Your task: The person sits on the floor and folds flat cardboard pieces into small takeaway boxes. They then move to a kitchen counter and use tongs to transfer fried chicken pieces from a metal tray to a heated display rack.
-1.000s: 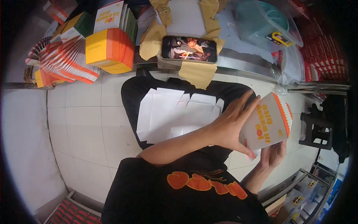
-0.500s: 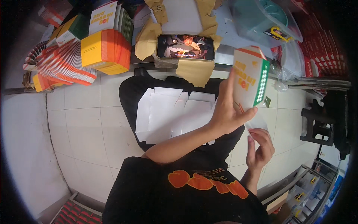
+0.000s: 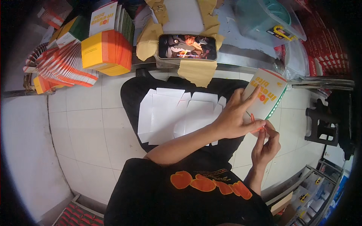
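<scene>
A white carton [image 3: 266, 90] with yellow lettering and a green-checked side is held out to the right, tilted with its top up and to the right. My left hand [image 3: 237, 118] grips it from the left, one finger lying across the printed panel and the thumb near the lower end. At that lower end, my right hand [image 3: 267, 147] pinches an orange-edged flap; its exact folds are partly hidden by the fingers. Across my lap lie flat white carton blanks [image 3: 166, 116], plain side up, beneath my left forearm.
A phone [image 3: 187, 47] playing a video leans among torn brown cardboard ahead. Stacked yellow-orange cartons [image 3: 107, 51] stand at the far left, beside fanned flat cartons [image 3: 69, 66]. At the far right are a clear plastic bin [image 3: 260, 30], a black stool [image 3: 322, 124] and a metal rack [image 3: 309, 177].
The carton has swung down and to the right, its lettered panel now turned more upward. My left hand has turned with it, and my right fingers have moved up onto its lower end.
</scene>
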`<act>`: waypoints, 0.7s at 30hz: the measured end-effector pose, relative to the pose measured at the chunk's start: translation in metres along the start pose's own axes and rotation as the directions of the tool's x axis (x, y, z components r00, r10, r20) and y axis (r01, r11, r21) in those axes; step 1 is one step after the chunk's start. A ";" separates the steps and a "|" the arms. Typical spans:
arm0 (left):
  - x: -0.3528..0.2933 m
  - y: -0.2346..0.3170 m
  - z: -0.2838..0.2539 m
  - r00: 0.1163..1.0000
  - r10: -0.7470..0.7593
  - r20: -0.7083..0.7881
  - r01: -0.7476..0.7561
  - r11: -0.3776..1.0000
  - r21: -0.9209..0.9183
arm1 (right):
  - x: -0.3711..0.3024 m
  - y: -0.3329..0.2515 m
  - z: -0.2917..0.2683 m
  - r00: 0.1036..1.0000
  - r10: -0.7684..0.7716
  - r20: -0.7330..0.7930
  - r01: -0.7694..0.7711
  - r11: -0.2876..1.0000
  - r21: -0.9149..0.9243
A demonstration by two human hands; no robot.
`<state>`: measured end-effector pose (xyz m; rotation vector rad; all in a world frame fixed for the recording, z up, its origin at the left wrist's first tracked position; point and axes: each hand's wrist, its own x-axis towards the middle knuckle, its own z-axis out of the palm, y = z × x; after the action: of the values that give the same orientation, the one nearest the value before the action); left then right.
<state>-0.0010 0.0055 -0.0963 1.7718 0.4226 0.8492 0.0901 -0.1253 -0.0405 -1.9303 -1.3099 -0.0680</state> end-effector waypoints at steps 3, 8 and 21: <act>0.000 -0.001 -0.001 1.000 -0.005 -0.020 0.005 1.000 -0.004 | 0.003 -0.003 0.001 0.998 0.063 0.021 -0.064 0.995 0.073; -0.002 -0.003 -0.003 0.994 -0.053 0.101 0.053 0.999 0.001 | 0.008 -0.002 -0.003 0.969 0.178 0.171 -0.214 0.952 0.221; -0.001 -0.009 -0.005 0.985 -0.010 0.172 0.023 0.997 -0.075 | 0.010 0.010 -0.021 0.777 0.416 0.473 -0.629 0.536 0.563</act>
<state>-0.0039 0.0117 -0.1040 1.7509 0.2877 0.6857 0.1103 -0.1324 -0.0270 -1.5789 -0.6658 0.9371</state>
